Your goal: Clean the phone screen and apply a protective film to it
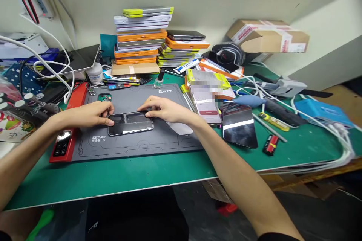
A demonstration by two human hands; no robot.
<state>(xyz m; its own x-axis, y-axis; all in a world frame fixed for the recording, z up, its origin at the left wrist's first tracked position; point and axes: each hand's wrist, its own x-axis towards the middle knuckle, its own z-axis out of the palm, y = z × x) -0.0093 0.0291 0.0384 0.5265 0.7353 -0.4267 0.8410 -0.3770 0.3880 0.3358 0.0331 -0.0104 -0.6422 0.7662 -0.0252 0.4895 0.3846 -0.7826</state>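
Handling a glossy black, rectangular phone with a thin silver rim (132, 125) is best done with light, even pressure along its edges. It is laid lengthwise on a dark grey work mat (158, 141), between the two hands. Its left end is touched by the bare left hand (92, 114), with the thumb near the edge and the fingers curled; its far edge, toward the right end, is met by the bare right hand (167, 109), with thumb and forefinger parted. Whether it is firmly pinched by either hand cannot be told. Twisting should be avoided by having both ends supported together, and the thin white sheet (180, 128) beside the right wrist should be kept from being caught underneath.
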